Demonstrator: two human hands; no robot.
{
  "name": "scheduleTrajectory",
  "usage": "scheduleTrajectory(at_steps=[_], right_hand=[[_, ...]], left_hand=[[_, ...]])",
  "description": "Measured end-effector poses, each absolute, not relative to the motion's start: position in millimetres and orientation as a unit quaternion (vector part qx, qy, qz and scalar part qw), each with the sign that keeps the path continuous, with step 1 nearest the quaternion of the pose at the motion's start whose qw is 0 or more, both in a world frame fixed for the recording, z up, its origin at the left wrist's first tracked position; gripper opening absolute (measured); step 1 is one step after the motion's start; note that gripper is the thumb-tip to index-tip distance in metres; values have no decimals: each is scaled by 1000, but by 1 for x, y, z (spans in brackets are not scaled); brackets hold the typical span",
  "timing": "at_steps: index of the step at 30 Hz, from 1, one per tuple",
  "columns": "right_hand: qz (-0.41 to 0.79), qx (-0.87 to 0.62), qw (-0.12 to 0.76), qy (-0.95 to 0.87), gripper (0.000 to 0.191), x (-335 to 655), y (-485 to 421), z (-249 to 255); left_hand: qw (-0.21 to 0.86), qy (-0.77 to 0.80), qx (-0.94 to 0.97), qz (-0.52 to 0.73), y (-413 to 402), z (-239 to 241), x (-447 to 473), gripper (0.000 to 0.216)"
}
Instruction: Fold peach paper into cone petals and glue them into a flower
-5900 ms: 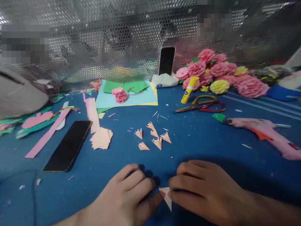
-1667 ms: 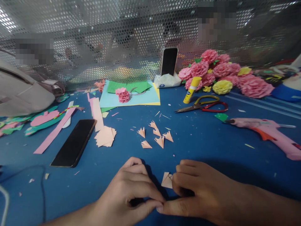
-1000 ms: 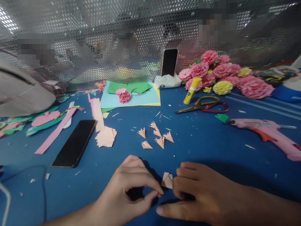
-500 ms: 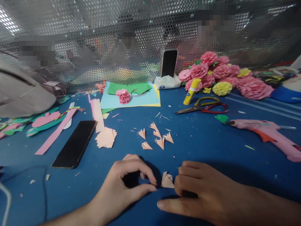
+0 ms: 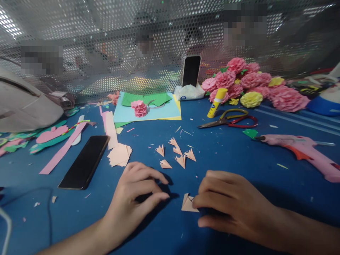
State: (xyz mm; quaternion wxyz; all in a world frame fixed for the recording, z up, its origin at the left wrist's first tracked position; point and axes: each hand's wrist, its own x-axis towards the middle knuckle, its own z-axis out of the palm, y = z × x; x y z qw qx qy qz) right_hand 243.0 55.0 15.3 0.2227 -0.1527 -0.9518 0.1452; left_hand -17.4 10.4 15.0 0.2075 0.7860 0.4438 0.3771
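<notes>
Blue bench, perforated screen at 12 o'clock; left hand released; right hand touches folded paper, grip unclear.

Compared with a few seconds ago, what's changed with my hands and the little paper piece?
The left hand let go of the peach paper piece and drew back leftward. The right hand alone holds the piece by its right edge on the blue table. The loose folded pieces, black phone, scissors and glue gun stayed put.
</notes>
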Motion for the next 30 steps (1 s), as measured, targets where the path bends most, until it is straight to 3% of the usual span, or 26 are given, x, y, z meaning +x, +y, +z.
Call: scheduleTrajectory(at_steps=[4, 13, 23, 30], right_hand=[[128, -143, 201, -961, 16, 243, 55, 13], [144, -112, 177, -967, 22, 250, 63, 14], [127, -92, 158, -975, 36, 249, 69, 17], [153, -112, 167, -967, 17, 243, 64, 15]], left_hand=[[185, 400, 834, 332, 12, 12, -19, 37], [95, 269, 917, 280, 7, 10, -10, 31], [-4, 249, 942, 223, 5, 12, -8, 32], [29, 240, 947, 211, 4, 12, -7, 34]])
